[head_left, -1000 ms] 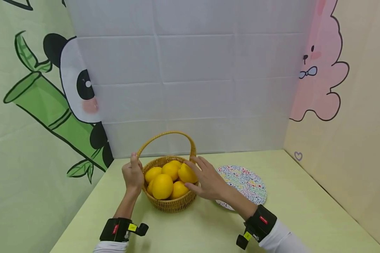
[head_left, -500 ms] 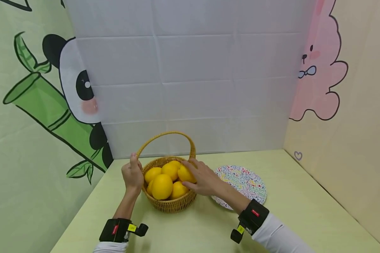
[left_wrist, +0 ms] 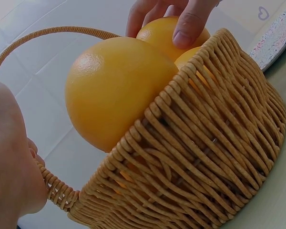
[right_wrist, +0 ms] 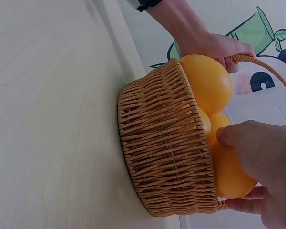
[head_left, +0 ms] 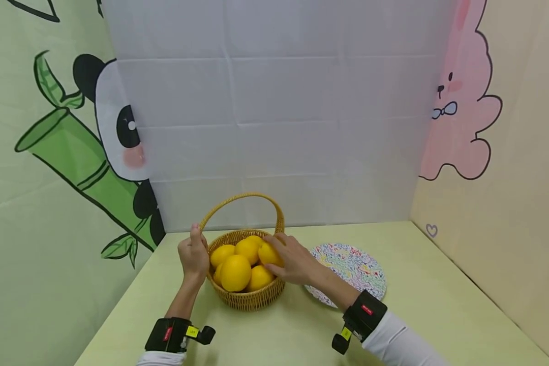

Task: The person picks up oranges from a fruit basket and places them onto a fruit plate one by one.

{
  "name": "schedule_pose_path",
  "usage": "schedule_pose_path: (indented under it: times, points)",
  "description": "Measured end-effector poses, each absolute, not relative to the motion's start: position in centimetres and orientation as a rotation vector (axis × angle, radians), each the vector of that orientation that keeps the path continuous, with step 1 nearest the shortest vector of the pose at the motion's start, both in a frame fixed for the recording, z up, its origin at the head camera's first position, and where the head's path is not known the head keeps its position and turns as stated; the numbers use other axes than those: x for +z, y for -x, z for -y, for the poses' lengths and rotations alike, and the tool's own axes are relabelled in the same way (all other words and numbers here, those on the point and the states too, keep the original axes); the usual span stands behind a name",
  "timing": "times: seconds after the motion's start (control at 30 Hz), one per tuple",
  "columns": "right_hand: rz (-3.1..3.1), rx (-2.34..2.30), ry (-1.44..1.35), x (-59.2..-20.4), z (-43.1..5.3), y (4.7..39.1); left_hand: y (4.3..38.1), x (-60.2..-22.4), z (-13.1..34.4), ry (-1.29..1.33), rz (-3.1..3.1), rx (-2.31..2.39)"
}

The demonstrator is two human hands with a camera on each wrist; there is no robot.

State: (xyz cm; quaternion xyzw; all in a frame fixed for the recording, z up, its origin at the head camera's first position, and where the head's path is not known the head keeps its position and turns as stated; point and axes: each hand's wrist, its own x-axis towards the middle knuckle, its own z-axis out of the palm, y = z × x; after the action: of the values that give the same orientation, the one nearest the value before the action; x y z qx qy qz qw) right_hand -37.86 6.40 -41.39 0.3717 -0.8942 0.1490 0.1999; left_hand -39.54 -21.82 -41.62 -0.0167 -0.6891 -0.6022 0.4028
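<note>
A woven wicker basket (head_left: 247,303) stands on the table, filled with several smooth yellow-orange fruits (head_left: 236,273). My left hand (head_left: 194,255) grips the left side of its arched handle (head_left: 251,195), near the rim. At the right side of the basket, my right hand (head_left: 294,259) holds one yellow-orange fruit (head_left: 268,255) between thumb and fingers. In the right wrist view this held fruit (right_wrist: 232,175) sits at the rim, partly covered by the hand. The left wrist view shows the thumb against its near side, with a larger-looking fruit (left_wrist: 117,90) in front.
A round plate (head_left: 354,272) with a colourful speckled pattern lies right of the basket, partly under the right forearm. The pale table (head_left: 421,305) ends at a grey back wall (head_left: 283,152). Printed side walls with a panda and a pink bear stand left and right.
My right hand has moved slightly left and its fingers have closed in on the fruit at the basket's right side. The left hand keeps its grip on the handle.
</note>
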Motion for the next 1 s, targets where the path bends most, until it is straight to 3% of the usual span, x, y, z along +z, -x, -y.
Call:
schedule_pose_path:
  times: [0.6,1.0]
  points:
    - [2.416,0.494,-1.108,-42.0,-7.7,39.4,37.5,-39.8,19.2,0.060,1.709,-1.498]
    - [2.303,0.591,-1.109,-41.4,-11.6,39.4,40.7,-42.3,20.3,0.061,1.714,-1.470]
